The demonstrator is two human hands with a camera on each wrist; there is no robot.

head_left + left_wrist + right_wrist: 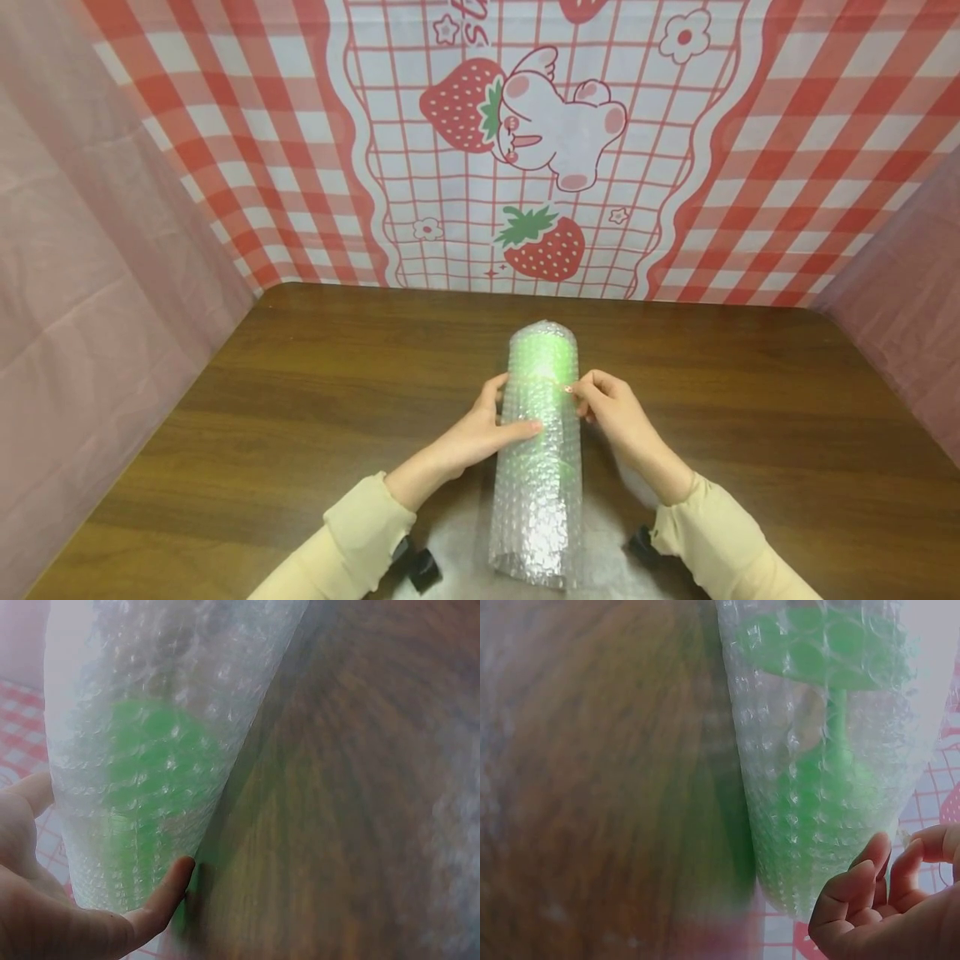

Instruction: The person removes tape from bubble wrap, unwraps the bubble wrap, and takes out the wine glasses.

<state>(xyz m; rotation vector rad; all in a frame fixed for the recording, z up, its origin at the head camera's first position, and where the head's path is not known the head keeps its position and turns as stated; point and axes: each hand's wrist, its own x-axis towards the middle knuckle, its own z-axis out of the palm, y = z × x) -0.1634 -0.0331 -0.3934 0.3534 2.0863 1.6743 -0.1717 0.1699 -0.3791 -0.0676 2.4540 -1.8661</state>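
A bubble wrap roll [536, 500] lies lengthwise on the table, wound around a green stemmed goblet. Through the wrap, the right wrist view shows the goblet's round foot [817, 649], with its stem and bowl [825, 787] below. My left hand [483, 425] holds the roll from the left, thumb across the top and fingers at its side. At the right side, my right hand [611, 408] has its fingers curled, with thumb and forefinger pinching a small clear strip [904, 838] that looks like tape. How far the strip runs over the wrap is hard to see.
The brown wooden table [315, 400] ends at a red-checked strawberry cloth [450, 208] hung behind it. Clear sheeting [457, 575] spreads under the near end of the roll. Small black pieces [425, 569] sit by both sleeves.
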